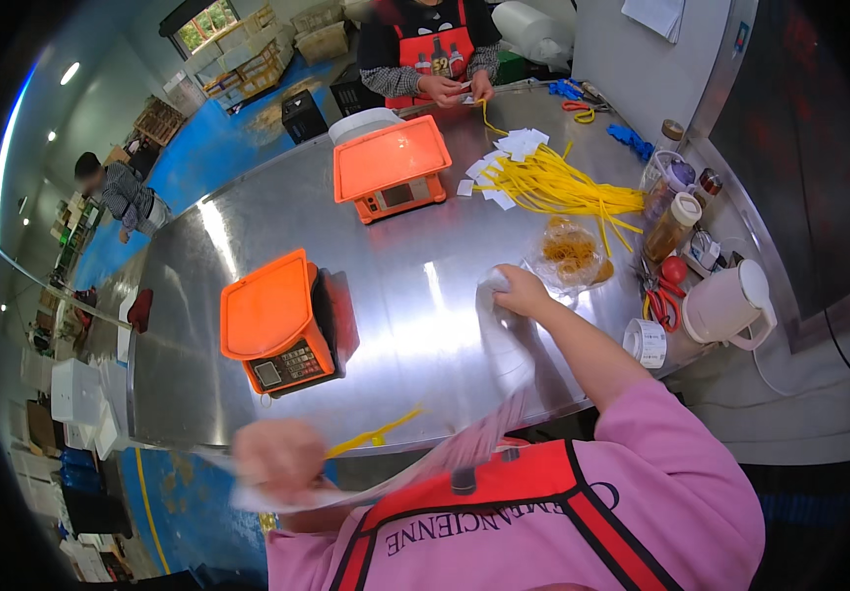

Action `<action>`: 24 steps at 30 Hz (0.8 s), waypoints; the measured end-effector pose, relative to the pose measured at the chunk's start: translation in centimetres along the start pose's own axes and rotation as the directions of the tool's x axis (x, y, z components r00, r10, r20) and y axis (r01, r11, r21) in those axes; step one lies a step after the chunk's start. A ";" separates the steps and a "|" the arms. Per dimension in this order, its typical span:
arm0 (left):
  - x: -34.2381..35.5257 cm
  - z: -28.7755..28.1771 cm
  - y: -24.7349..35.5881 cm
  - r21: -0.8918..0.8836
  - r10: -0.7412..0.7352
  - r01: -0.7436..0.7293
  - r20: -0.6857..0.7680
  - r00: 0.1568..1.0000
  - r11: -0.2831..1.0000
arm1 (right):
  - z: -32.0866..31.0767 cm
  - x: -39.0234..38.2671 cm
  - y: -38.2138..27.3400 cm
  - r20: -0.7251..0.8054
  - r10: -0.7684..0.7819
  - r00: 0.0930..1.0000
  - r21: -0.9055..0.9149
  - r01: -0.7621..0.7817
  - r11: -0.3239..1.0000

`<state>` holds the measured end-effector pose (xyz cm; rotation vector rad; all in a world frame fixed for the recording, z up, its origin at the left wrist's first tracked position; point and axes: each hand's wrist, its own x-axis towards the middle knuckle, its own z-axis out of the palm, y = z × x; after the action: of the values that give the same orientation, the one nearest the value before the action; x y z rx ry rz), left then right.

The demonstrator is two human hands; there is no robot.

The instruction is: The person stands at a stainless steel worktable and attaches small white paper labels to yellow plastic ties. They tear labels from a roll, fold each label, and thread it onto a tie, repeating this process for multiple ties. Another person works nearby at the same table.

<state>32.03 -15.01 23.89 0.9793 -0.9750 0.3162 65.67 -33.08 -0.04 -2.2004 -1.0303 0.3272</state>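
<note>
Film-spreading now, by the look: right hand (522,293) pinching plastic film (510,366) right of the nearer orange scale (267,305); left hand (282,458) nearside, blurred, fingers unreadable! Next calls for steady tension.

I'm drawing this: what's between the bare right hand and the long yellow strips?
A clear plastic bag of amber bands lies between the right hand and strips, in the head view.

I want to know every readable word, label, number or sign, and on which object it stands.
Pink shirt: large dark capitals, wording not copied here.
Co-worker's red apron: printed characters, likewise not copied.
White label roll: print too small to read.
Nearer orange scale: panel markings too small.
Farther orange scale: same.
</note>
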 end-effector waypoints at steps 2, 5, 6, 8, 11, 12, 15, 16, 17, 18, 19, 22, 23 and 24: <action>2.0 1.7 3.5 0.012 0.119 -0.119 -0.170 0.978 0.993 | -2.5 -3.2 0.3 0.012 0.101 0.995 0.639 -0.085 0.765; 3.0 3.2 7.5 0.103 0.345 -0.329 -0.287 0.894 0.939 | -7.4 -12.0 0.1 0.242 -0.086 0.967 0.952 -0.253 -0.173; 3.3 2.7 8.2 0.093 0.380 -0.370 -0.328 0.865 0.924 | -8.4 -15.6 0.4 0.201 -0.009 0.980 0.936 -0.195 -0.292; 4.3 1.9 8.9 0.068 0.415 -0.424 -0.390 0.822 0.903 | -9.5 -21.4 1.1 -0.002 0.157 0.988 0.943 0.054 -0.329; 6.4 0.7 8.6 0.006 0.409 -0.448 -0.420 0.810 0.894 | -9.5 -28.5 2.7 -0.057 0.431 0.900 0.907 0.227 -0.354; 7.0 0.2 8.4 -0.021 0.391 -0.439 -0.418 0.820 0.898 | -9.1 -30.7 3.3 -0.021 0.469 0.883 0.900 0.221 -0.376; 9.4 -0.7 7.3 -0.155 0.343 -0.426 -0.381 0.858 0.891 | -7.4 -35.5 5.9 0.098 0.595 0.798 0.892 0.195 -0.408; 9.7 -0.8 7.6 -0.170 0.339 -0.421 -0.365 0.867 0.891 | -6.6 -36.9 7.1 0.152 0.577 0.803 0.878 0.158 -0.452; 10.0 -1.3 7.8 -0.181 0.338 -0.417 -0.350 0.874 0.891 | -5.6 -38.3 8.2 0.206 0.553 0.807 0.860 0.120 -0.495; 10.4 -2.2 7.3 -0.194 0.333 -0.407 -0.323 0.886 0.893 | -4.7 -39.7 8.9 0.233 0.562 0.793 0.858 0.105 -0.503; 11.2 -2.1 7.4 -0.172 0.323 -0.394 -0.335 0.885 0.903 | -3.6 -40.5 9.9 0.259 0.553 0.792 0.844 0.093 -0.528; 13.2 -2.0 6.4 -0.110 0.334 -0.403 -0.390 0.858 0.909 | -0.5 -44.0 11.3 0.348 0.564 0.749 0.821 0.047 -0.569; 13.8 -1.9 6.1 -0.087 0.332 -0.393 -0.391 0.859 0.915 | 0.2 -44.9 11.9 0.377 0.550 0.745 0.804 0.032 -0.594; 14.2 -1.8 6.0 -0.059 0.326 -0.379 -0.400 0.857 0.923 | 0.2 -45.5 12.0 0.437 0.526 0.729 0.804 -0.056 -0.592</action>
<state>37.21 -12.83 38.35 0.5749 -0.7975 0.7157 42.76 -72.77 -10.72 -0.4938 0.5648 0.7873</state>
